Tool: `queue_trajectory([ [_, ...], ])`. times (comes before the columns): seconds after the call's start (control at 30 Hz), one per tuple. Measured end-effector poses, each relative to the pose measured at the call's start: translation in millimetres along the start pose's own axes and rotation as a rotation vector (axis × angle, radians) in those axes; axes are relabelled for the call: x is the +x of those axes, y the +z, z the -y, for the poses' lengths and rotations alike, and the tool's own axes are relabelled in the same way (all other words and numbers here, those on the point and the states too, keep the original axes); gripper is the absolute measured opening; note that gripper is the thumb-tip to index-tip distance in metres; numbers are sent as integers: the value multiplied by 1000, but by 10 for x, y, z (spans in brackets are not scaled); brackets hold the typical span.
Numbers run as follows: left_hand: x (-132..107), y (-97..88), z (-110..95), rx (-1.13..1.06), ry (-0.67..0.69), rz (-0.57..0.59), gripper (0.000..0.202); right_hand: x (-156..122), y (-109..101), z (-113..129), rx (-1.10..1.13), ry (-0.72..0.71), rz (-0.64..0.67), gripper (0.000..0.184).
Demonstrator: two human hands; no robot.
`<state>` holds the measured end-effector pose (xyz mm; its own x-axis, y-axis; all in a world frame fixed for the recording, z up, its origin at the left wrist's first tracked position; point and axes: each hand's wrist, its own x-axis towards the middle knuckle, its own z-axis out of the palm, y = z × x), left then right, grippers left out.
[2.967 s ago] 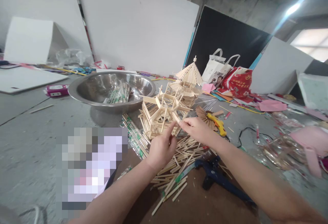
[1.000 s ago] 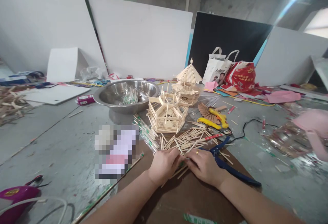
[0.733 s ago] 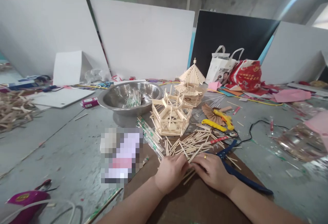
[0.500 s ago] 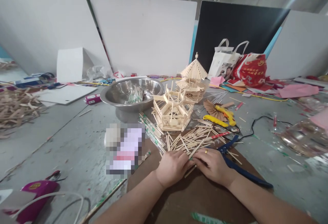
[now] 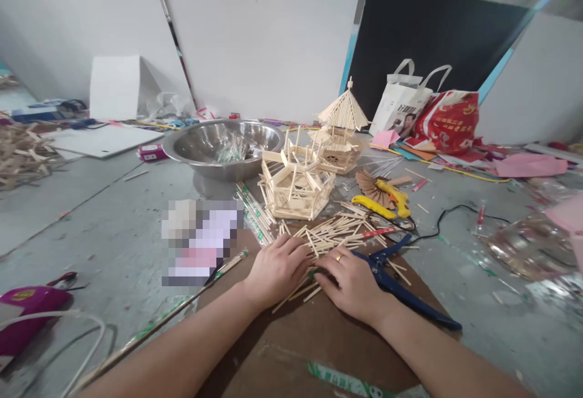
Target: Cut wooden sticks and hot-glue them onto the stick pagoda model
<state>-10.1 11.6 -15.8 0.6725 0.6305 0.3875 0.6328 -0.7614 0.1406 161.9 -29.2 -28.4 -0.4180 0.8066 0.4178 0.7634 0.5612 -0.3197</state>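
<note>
My left hand [image 5: 277,270] is curled low over thin wooden sticks [image 5: 297,293], whose ends poke out under its palm; its fingertips are partly hidden. Close by on the right, my right hand [image 5: 353,279], with a ring on one finger, rests with its thumb and bent fingers apart. A bit of green wrapper shows between the hands. Beyond them lies a loose pile of sticks [image 5: 339,228] on a brown board [image 5: 273,361]. Blue-handled cutters [image 5: 410,295] lie beside my right hand. A six-sided stick frame [image 5: 298,185] stands behind the pile.
A roofed stick pavilion [image 5: 341,124] stands farther back, beside a steel basin [image 5: 200,167] holding wrapped sticks. At right are a yellow glue gun [image 5: 387,200] and its cord. A purple tool [image 5: 31,313] lies at left. Bags [image 5: 449,121] stand by the panels.
The view has shifted, so things sit farther left and higher. The hands have moved slightly apart from their pinch around a stick, and my right thumb and fingers have spread; more sticks show beneath them.
</note>
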Motion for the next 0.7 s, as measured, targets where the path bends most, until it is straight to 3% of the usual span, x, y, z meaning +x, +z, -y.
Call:
queue_trajectory([
  [0.2,0,51,20,-4,-64,26,32,7,16,29,23,-17,28,12],
  [0.47,15,9,8,-29,-25,99,27,3,-14,30,78,-16,72,12],
  [0.7,16,36,44,-134,-93,-7,25,8,-84,-20,198,25,-74,15],
])
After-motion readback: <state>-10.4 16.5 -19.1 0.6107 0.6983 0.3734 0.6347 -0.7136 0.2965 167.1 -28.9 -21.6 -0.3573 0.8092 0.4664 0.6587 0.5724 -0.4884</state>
